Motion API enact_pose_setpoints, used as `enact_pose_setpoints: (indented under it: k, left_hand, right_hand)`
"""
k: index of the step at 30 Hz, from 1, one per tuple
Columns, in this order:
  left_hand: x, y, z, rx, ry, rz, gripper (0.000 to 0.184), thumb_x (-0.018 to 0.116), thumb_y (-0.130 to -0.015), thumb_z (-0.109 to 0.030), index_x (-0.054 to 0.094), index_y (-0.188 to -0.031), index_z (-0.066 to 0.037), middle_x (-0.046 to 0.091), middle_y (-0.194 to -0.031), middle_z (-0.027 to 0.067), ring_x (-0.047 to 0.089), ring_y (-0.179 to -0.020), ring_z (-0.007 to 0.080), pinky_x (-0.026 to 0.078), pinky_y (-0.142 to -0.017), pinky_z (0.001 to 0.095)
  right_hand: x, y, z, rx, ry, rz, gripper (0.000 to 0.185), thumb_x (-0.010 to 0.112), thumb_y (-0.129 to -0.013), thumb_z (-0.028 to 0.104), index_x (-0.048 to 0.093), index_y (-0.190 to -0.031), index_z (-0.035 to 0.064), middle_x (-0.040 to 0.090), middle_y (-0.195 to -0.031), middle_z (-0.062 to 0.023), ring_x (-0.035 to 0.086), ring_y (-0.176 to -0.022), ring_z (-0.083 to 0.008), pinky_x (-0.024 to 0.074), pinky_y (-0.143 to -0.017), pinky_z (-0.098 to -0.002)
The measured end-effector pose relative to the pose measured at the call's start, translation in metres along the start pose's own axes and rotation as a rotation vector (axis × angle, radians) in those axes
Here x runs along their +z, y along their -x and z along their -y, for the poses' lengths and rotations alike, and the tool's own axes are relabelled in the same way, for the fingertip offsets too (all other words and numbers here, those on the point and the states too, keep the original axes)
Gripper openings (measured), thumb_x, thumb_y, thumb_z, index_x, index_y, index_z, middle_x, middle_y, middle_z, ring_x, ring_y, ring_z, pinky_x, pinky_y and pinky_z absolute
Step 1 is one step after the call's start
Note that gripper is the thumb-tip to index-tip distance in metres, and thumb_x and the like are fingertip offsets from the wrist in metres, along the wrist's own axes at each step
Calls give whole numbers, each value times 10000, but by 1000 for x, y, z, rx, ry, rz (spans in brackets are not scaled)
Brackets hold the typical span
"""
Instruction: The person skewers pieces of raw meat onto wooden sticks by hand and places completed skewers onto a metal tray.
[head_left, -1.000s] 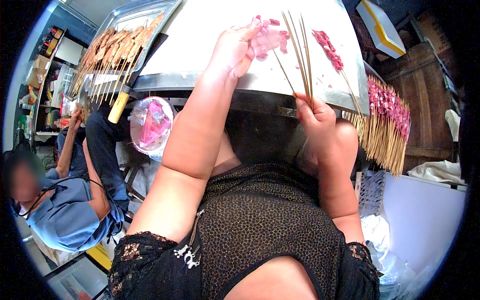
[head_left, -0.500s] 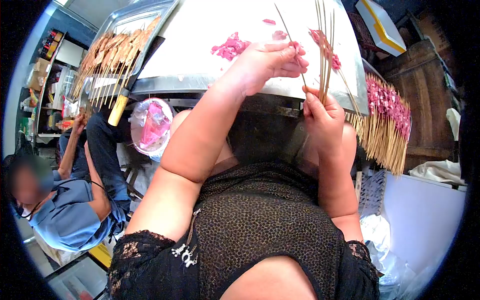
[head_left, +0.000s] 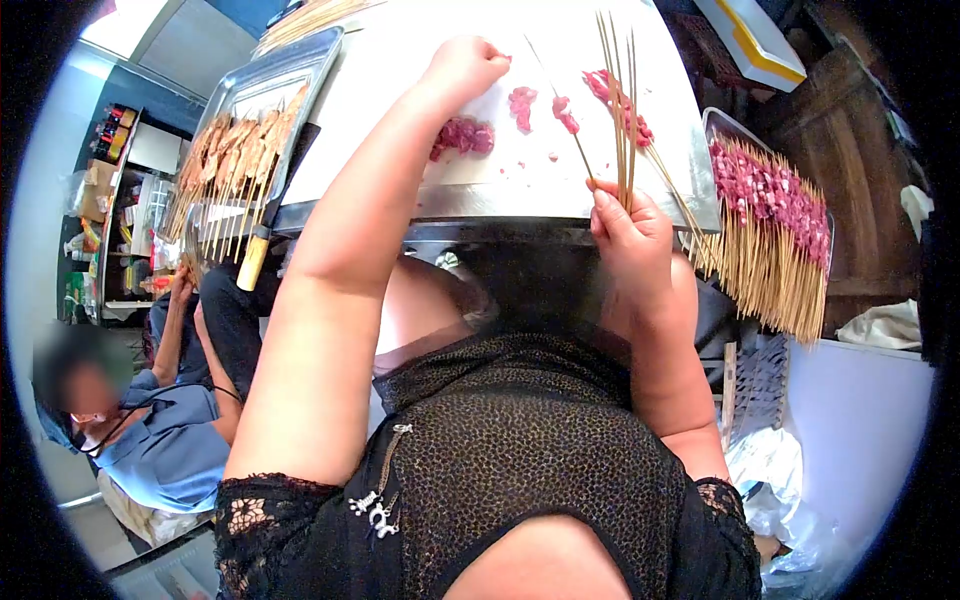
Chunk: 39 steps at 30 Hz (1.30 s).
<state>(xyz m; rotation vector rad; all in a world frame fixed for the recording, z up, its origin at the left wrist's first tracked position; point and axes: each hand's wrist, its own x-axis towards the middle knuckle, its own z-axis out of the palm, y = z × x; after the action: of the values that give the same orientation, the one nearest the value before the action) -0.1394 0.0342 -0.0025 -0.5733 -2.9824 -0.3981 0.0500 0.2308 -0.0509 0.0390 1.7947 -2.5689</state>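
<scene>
In my right hand (head_left: 635, 240) is a bunch of thin bamboo skewers (head_left: 622, 130), pinched near their lower ends. One skewer (head_left: 584, 158) leans away from the rest and carries a small piece of raw meat (head_left: 565, 113). My left hand (head_left: 468, 68) is over the white board (head_left: 400, 60), fingers closed; whatever they hold is too small to make out. Below it, partly behind my forearm, lies a heap of cut raw meat (head_left: 463, 138). A loose slice of meat (head_left: 521, 108) lies between my hands. Threaded meat (head_left: 640, 128) lies behind the bunch.
A tray of raw meat skewers (head_left: 770, 200) stands at right. On the left, a metal tray (head_left: 325, 60) holds browner skewers (head_left: 240, 150), and a yellow handle (head_left: 253, 262) sticks out past the board's edge. Another person (head_left: 165, 440) sits at far left. A white box (head_left: 755, 40) stands at upper right.
My left hand has left the meat on the single skewer and moved up and left over the board. My right hand still holds the skewers. The view has shifted slightly.
</scene>
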Motion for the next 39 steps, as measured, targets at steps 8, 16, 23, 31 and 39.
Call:
enact_pose_setpoints:
  k: [8, 16, 23, 31, 39]
  left_hand:
    - [-24, 54, -11, -281, 1837, -98, 231, 440, -892, -48, 476, -1070, 94, 562, -1059, 278, 589, -984, 317, 493, -886, 398]
    - [-22, 61, -18, -340, 2002, -330, 265, 437, -922, -104, 462, -1092, 98, 549, -1050, 255, 553, -1025, 346, 458, -914, 491]
    - [-28, 68, -15, -306, 1939, -259, 288, 420, -935, -138, 470, -1098, 94, 550, -1056, 245, 565, -1003, 337, 461, -914, 481]
    - [-23, 76, -15, -297, 1970, -139, 312, 432, -924, -145, 465, -1128, 88, 551, -1094, 247, 560, -1024, 337, 448, -929, 443]
    - [-11, 91, -25, -217, 1964, 85, 331, 419, -927, -160, 458, -1148, 82, 550, -1124, 243, 563, -1027, 338, 455, -905, 428]
  right_hand:
    - [7, -1, -6, -43, 264, 51, 186, 548, -870, 98, 622, -1009, -2, 530, -640, 26, 467, -561, -38, 374, -503, -187]
    - [11, 1, -6, -43, 320, 23, 176, 551, -864, 92, 631, -1000, 15, 531, -625, 26, 473, -560, -40, 384, -509, -192]
    - [10, 1, -3, -38, 407, 26, 166, 561, -858, 86, 637, -987, 13, 541, -629, 19, 493, -573, -43, 400, -520, -192]
    - [8, 0, -4, -82, 442, 26, 170, 562, -857, 102, 637, -980, 13, 542, -609, 13, 496, -551, -54, 406, -515, -203]
    - [10, 2, -1, -25, 349, 65, 178, 560, -855, 91, 632, -995, 8, 540, -628, 25, 486, -562, -47, 396, -514, -198]
